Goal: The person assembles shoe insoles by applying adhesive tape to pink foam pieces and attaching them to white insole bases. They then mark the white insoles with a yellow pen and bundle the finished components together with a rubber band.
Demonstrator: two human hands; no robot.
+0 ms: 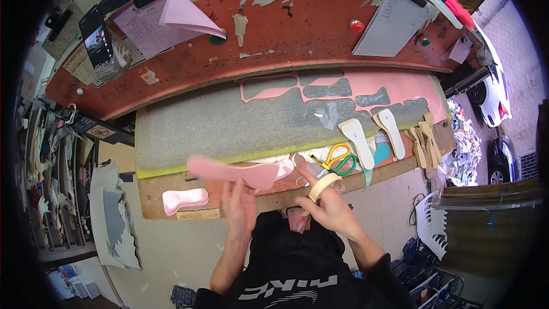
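Black cloth of the wearer's top (pixel 274 263), marked in white, fills the bottom centre of the frame, with a small pink scrap (pixel 299 219) just above it. Slightly farther off, the left hand (pixel 240 212) holds a long pink piece (pixel 240 174) by its lower edge, fingers closed on it; the piece lies across the middle of the frame, left of centre, its left end blurred. Right of it, the right hand (pixel 331 212) holds a cream roll of tape (pixel 324 186), index finger stretched toward the upper left; whether the ring is looped over the fingers or pinched, I cannot tell. By the pink piece's right end shows a paler piece (pixel 285 168). Along the bench's near side, a stack of pink pieces (pixel 186 200) rests at lower left, while right of centre come scissors (pixel 341 159) with yellow and green handles, two white shapes (pixel 357 143), a teal piece (pixel 381 153) and tan shapes (pixel 422 146). Beyond stretches a grey board (pixel 217 120), bearing a pink sheet (pixel 394 83) with cut-outs toward the upper right. Farther still, a red beam (pixel 274 28) crosses the top, with pink papers at upper left and white papers (pixel 389 23) at upper right; cars (pixel 496 94) stand at the right edge.
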